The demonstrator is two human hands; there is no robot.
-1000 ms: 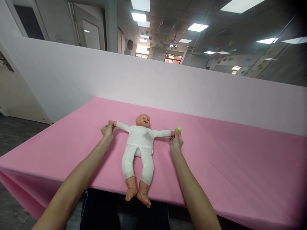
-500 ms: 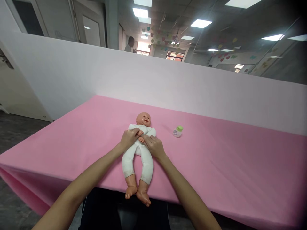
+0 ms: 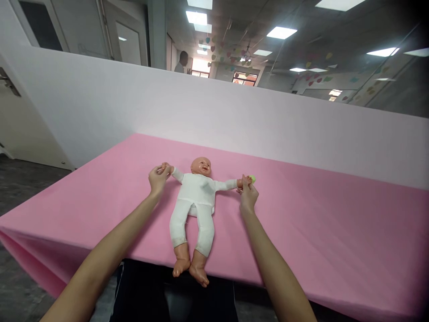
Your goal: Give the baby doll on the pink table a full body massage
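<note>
A baby doll (image 3: 196, 190) in a white cloth suit lies on its back on the pink-covered table (image 3: 301, 232), its feet at the near edge. Both of its arms are stretched out sideways. My left hand (image 3: 158, 178) is closed on the doll's hand at the left. On the other side, my right hand (image 3: 248, 193) grips the doll's other hand. Behind my right hand, only the green lid of a small jar (image 3: 252, 179) shows; the rest of it is hidden.
A white partition wall (image 3: 251, 120) runs along the table's far side. At the left is a door (image 3: 20, 120) with a handle. A person (image 3: 182, 61) is visible beyond the partition. My legs are under the table's near edge.
My hands have moved apart from the doll's chest, drawing its arms outward to both sides. My right hand now covers most of the jar.
</note>
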